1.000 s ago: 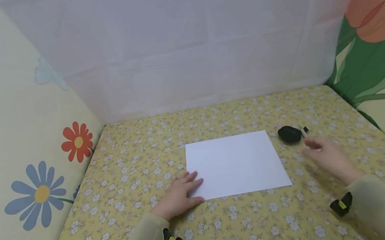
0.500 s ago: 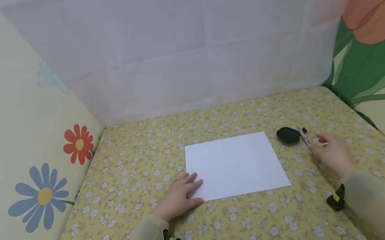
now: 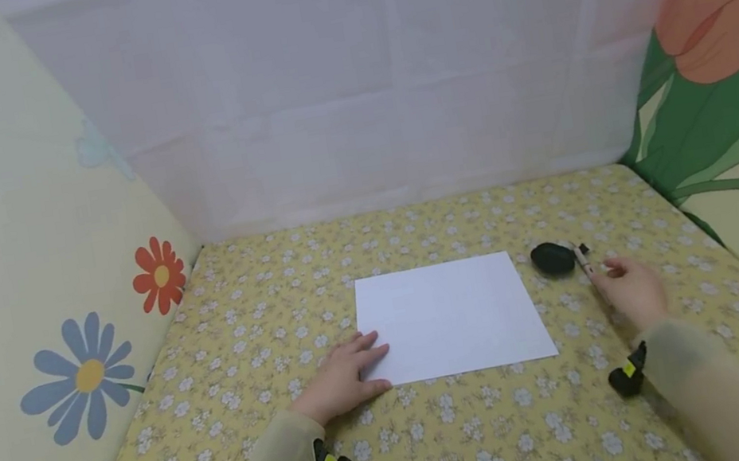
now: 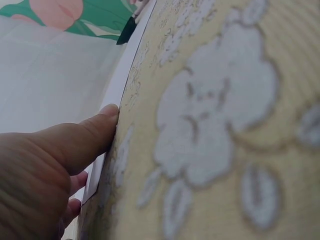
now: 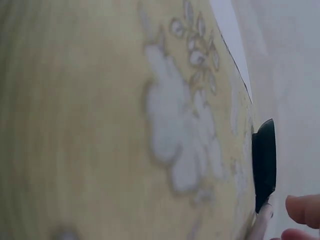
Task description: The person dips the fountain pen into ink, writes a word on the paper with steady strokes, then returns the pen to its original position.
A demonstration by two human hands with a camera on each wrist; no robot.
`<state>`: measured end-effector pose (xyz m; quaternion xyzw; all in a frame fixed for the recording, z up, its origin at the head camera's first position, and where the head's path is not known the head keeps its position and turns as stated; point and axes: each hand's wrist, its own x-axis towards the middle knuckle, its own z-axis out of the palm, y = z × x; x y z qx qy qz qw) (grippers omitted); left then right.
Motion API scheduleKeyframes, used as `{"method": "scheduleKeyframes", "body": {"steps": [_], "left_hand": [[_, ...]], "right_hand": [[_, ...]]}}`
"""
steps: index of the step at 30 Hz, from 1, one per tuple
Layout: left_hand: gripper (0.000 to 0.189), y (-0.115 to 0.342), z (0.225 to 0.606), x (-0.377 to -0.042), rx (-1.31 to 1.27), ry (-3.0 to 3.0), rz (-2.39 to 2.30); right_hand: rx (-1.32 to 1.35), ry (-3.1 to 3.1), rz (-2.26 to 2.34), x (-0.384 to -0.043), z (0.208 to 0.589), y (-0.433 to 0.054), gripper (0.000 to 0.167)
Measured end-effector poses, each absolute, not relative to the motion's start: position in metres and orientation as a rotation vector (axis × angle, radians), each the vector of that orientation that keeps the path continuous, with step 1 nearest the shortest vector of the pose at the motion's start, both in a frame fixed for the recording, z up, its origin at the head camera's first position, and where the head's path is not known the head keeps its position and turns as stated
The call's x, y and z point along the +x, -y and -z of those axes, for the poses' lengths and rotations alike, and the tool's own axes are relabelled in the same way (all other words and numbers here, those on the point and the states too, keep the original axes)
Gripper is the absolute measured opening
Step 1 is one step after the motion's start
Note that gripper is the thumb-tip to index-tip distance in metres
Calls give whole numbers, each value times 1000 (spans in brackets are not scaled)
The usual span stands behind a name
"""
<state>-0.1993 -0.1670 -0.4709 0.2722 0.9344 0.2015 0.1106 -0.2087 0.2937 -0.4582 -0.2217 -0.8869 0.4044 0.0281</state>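
Observation:
A white sheet of paper [image 3: 456,317] lies flat on the floral cloth. My left hand [image 3: 342,376] rests with fingers spread on its lower left edge; in the left wrist view the thumb [image 4: 102,125] lies along that edge. To the paper's right, my right hand [image 3: 633,289] is at the near end of a slim, pale, pen-like stick [image 3: 585,261]. In the right wrist view two fingertips [image 5: 304,210] stand close to the stick [image 5: 261,220]; a gap shows beside the upper one. A black oval object [image 3: 552,259] lies just left of the stick.
A small black piece [image 3: 584,249] shows by the stick's far end. The yellow floral cloth [image 3: 266,311] covers the table. A white sheet [image 3: 335,107] hangs behind, with flower-printed panels on the left and right sides.
My right hand has come in beside the stick, its wrist shifting slightly left. The left hand stays on the paper. The stick and black object look unmoved.

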Motion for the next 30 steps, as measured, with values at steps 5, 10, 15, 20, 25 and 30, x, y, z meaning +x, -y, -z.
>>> {"method": "scheduleKeyframes", "body": {"steps": [5,10,15,20,25,30], "left_hand": [[63,167,472,-200,802,-2747,-591],[63,167,471,-199,799,-2741,-600],[63,167,470,-199,804,-2740,-609],[63,167,469,-198,803,-2741,-614],[62,167,470,-199,809,-2748,-603],[63,167,470,-199,796,-2742,-611]], "right_hand": [[-817,2604,-1373,-212,463,-288,58],[-855,2533,-1411,-213,466,-283,55],[-875,2489,-1463,-213,470,-279,57],[-921,2507,-1426,-214,473,-277,56],[-979,2518,-1401,-215,473,-274,50],[-1015,2534,-1390,-216,472,-273,45]]}}
